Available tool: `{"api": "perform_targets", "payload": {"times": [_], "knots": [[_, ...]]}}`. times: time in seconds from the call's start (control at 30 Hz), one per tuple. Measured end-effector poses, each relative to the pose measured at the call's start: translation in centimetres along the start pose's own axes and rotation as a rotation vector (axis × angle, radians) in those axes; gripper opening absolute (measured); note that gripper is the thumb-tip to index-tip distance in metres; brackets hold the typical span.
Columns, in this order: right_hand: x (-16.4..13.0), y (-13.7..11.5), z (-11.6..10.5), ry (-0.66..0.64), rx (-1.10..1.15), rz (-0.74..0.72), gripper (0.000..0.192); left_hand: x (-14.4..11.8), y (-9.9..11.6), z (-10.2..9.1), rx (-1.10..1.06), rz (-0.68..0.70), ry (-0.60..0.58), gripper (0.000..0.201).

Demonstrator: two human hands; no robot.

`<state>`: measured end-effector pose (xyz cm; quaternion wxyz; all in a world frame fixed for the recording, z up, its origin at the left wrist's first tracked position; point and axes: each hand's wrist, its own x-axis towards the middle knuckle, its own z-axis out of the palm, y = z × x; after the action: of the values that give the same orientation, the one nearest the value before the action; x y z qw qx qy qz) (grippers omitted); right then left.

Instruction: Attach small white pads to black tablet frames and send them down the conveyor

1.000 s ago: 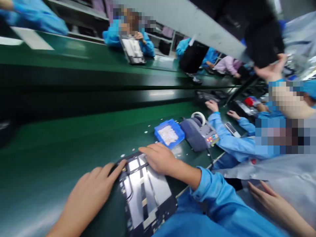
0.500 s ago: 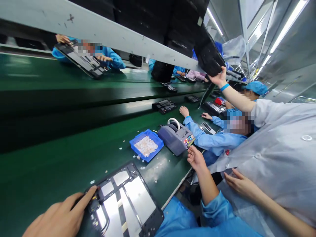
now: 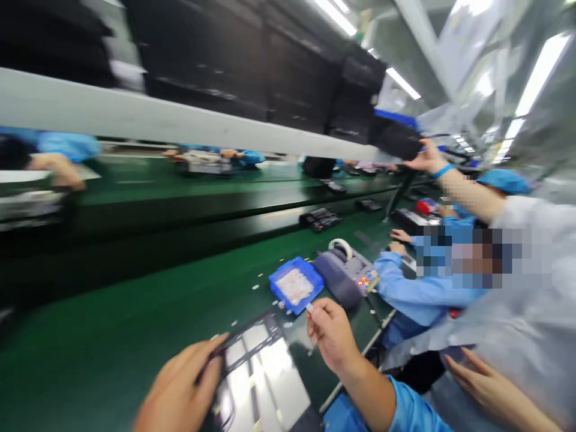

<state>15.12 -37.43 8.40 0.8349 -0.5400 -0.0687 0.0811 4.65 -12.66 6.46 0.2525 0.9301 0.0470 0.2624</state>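
Note:
An opened tablet-like device with silvery battery panels in a black frame lies on the green bench at the bottom. My left hand grips its left edge, fingers along the upper corner and thumb over the frame. Above the device's right side, my right hand pinches a small whitish piece of tape between thumb and forefinger. Just beyond that hand are a blue tray full of small pale pieces and a grey tape dispenser with a white roll on top. The view is slightly blurred.
Overhead runs a pale shelf beam carrying black cases. Co-workers in blue sit across and to the right. Close on my right stands a person in a white coat, one hand raised to the shelf. Another black device lies farther along.
My right hand has moved from the tape dispenser's front toward the device, now with a piece of tape in its fingertips. My left hand stays at the device's edge. The view has shifted left.

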Motion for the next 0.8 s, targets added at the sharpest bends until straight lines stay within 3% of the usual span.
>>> {"api": "perform_targets", "payload": {"times": [0.07, 0.13, 0.23, 0.37, 0.5, 0.6, 0.7, 0.8], "knots": [[-0.6, 0.9, 3.2, -0.115, -0.013, 0.075, 0.039, -0.3, 2.8, -0.7, -0.403, -0.274, -0.090, 0.033], [-0.8, 1.9, 5.4, -0.197, -0.026, 0.130, 0.038, 0.2, 5.0, -0.7, -0.714, -0.464, -0.123, 0.035], [-1.1, 3.4, 7.0, -0.268, -0.056, 0.177, 0.034, 1.0, 6.8, -0.3, -1.007, -0.598, -0.046, 0.037], [-1.8, 4.9, 7.4, -0.309, -0.141, 0.165, 0.028, 0.8, 7.1, 0.4, -1.110, -0.671, 0.027, 0.028], [-1.1, 5.2, 6.5, -0.404, -0.342, 0.098, 0.022, 0.0, 5.4, -0.2, -1.016, -0.652, 0.098, 0.020], [1.2, 4.9, 4.7, -0.492, -0.660, -0.209, 0.020, -1.2, 2.7, -2.0, -0.668, -0.516, 0.187, 0.017], [3.4, 5.1, 3.1, -0.668, -0.969, -0.608, 0.023, -2.6, 0.3, -3.2, -0.204, -0.228, -0.005, 0.015], [4.4, 6.2, 2.8, -0.882, -1.192, -0.830, 0.025, -3.2, -0.8, -2.4, 0.129, -0.013, -0.230, 0.017]]}}
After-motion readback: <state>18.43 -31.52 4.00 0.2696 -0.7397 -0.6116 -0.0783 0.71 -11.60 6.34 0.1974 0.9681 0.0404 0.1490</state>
